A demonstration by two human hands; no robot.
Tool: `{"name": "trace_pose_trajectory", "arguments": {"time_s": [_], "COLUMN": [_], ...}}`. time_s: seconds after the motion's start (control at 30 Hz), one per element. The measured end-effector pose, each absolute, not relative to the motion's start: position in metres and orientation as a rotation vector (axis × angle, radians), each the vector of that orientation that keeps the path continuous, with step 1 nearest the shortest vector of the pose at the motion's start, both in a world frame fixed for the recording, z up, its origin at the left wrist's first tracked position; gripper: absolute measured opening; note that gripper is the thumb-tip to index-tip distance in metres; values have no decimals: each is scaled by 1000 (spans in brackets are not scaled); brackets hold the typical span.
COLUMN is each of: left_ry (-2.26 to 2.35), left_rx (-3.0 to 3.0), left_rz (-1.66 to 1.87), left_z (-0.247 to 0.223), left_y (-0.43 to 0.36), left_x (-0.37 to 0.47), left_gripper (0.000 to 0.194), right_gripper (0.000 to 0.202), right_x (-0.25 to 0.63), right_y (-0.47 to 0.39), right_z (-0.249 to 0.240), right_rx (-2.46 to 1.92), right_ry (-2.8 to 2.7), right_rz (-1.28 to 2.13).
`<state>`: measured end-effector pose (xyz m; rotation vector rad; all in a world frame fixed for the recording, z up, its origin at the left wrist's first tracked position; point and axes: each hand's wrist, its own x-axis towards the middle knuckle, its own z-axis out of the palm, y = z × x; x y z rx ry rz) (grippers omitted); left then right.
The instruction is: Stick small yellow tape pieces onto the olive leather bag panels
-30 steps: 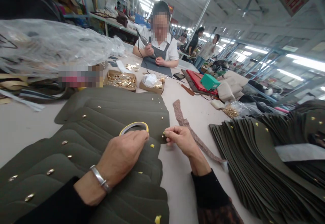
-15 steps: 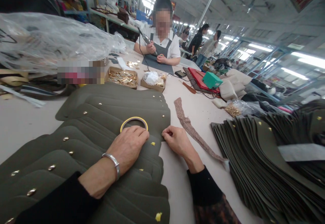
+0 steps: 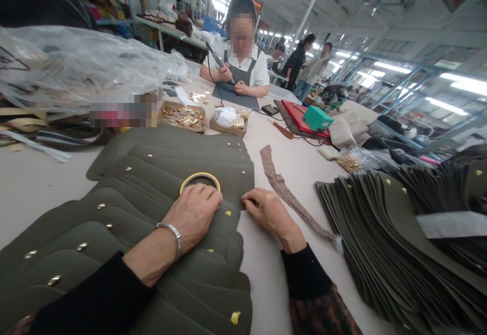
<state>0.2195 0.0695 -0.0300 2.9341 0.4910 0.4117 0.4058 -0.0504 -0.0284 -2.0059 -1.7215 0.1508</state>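
Head view: the right hand (image 3: 272, 213) has thumb and forefinger pressed together at the near right corner of the top green panel (image 3: 167, 142); whatever is between them is hidden. The left hand (image 3: 192, 213) lies palm down over the near rim of a yellow tape roll (image 3: 200, 175), on the overlapping panels; whether it grips the roll, I cannot tell. I judge this to be close fingertip work at that corner, calling for a steady panel and a light touch. Around the hands are yellow scraps (image 3: 235, 318) and gold studs (image 3: 54, 280). Rightward on the desk (image 3: 264, 274) lie a patterned strip (image 3: 279, 180) and a panel stack (image 3: 365, 223); a co-worker (image 3: 261, 74) is at the far edge
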Motion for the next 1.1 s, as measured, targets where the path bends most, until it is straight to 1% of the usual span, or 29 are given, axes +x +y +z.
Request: {"name": "trace_pose_trajectory", "arguments": {"time_s": [0.17, 0.27, 0.33, 0.5, 0.53, 0.57, 0.7, 0.8, 0.87, 1.1], "left_ry": [464, 428, 417, 345, 327, 311, 305, 314, 336, 348], "left_rx": [3037, 2995, 2904, 2713, 2694, 2679, 2660, 2672, 2683, 2720], "left_rz": [318, 340, 401, 505, 512, 531, 652, 680, 688, 691], "left_z": [-24, -16, -11, -14, -17, -20, -24, -23, -23, -25], "left_y": [67, 67, 68, 68, 68, 67, 66, 67, 66, 65], "left_x": [221, 220, 220, 223, 224, 224, 221, 219, 219, 220], "left_gripper": [17, 20, 20, 19, 18, 18, 23, 44, 52, 41], "right_gripper": [18, 19, 17, 13, 13, 13, 18, 18, 17, 15], "right_x": [395, 393, 395, 406, 408, 410, 405, 393, 385, 374], "right_y": [-39, -37, -39, -49, -50, -51, -49, -46, -44, -40], "right_z": [-32, -29, -25, -18, -18, -17, -13, -9, -7, -13], "right_rx": [-2258, -2325, -2282, -2093, -2059, -2024, -1823, -1671, -1609, -1520], "right_ry": [-1565, -1423, -1381, -1415, -1430, -1425, -1284, -1356, -1458, -1666], "right_rz": [192, 256, 381, 928, 984, 974, 668, 574, 476, 123]}}
